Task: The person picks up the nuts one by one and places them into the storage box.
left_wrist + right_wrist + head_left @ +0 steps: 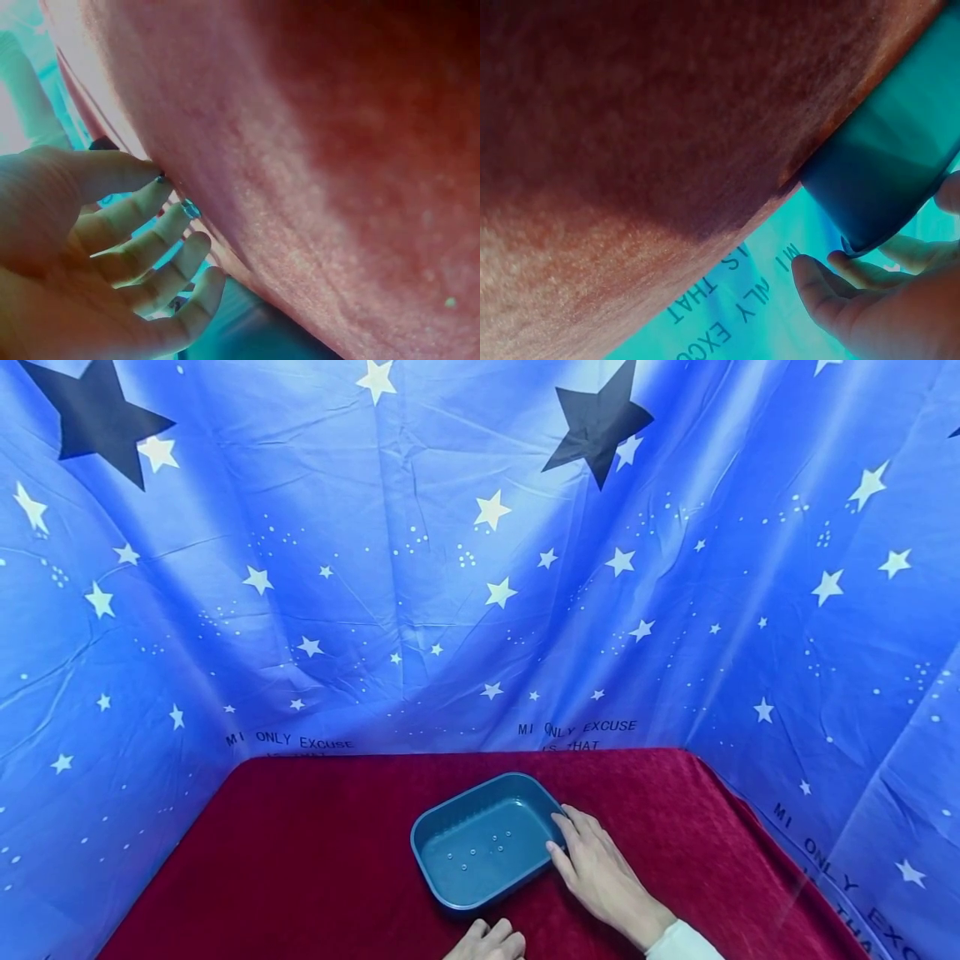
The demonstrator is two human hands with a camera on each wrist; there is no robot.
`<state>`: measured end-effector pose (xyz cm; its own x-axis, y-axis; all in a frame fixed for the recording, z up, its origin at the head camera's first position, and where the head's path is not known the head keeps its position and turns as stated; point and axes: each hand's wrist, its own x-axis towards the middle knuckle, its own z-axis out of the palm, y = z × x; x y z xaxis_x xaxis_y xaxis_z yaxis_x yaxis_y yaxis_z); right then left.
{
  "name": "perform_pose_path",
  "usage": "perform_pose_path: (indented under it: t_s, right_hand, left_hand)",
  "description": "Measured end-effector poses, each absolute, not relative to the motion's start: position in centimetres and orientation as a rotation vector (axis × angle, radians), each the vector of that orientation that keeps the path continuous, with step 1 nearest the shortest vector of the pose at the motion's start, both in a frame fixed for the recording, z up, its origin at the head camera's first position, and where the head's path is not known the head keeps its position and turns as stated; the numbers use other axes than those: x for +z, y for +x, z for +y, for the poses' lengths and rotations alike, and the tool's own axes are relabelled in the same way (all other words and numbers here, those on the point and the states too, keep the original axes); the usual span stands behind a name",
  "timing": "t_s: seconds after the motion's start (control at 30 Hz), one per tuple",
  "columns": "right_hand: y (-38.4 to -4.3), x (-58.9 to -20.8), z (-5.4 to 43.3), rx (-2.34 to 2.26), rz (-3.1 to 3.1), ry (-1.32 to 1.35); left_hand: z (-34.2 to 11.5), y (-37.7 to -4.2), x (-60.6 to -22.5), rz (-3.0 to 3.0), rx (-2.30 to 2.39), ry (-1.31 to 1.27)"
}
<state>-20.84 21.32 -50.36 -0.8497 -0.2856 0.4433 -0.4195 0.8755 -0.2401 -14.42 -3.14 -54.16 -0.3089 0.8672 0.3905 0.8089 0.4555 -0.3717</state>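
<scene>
A blue rectangular tray [480,881] with rounded corners sits on red cloth, and several tiny clear beads [472,852] lie scattered on its floor. My right hand [600,868] holds the tray's right end, thumb at the near corner and fingers over the rim, which the right wrist view also shows. At the bottom of the head view, just in front of the tray, is my left hand [491,941]. In the left wrist view its thumb and index fingertips meet on a tiny dark, shiny bead [160,178]. Another clear, shiny bead [192,209] shows at the middle fingertip.
Red velvety cloth [285,860] covers the table around the tray. Blue star-printed curtains [420,610] close off the back and both sides. A small pale green speck [451,302] shows on the cloth in the left wrist view.
</scene>
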Motion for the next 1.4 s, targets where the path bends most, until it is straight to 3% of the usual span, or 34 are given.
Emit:
perform_pose_path:
  t_s: [0.37, 0.63, 0.87, 1.13, 1.4]
  right_hand:
    - [-21.0, -50.5, 21.4, 0.475, -2.667, 0.515]
    - [-21.0, -50.4, 21.5, 0.457, -2.648, 0.529]
    - [-20.9, -50.5, 21.4, 0.454, -2.643, 0.535]
    - [-21.1, -50.6, 21.5, 0.459, -2.689, 0.524]
    - [-21.0, -50.6, 21.4, 0.449, -2.664, 0.524]
  left_hand:
    - [-2.6, -13.6, -54.4, -2.182, -0.162, -1.297]
    - [-3.5, -14.4, -47.8, -2.149, -0.055, -1.382]
    - [-5.3, -16.9, -45.1, -2.279, -0.186, -1.289]
    - [-6.9, -22.0, -46.4, -2.466, -0.276, -1.162]
    - [-7.2, -24.9, -47.4, -2.517, -0.229, -1.159]
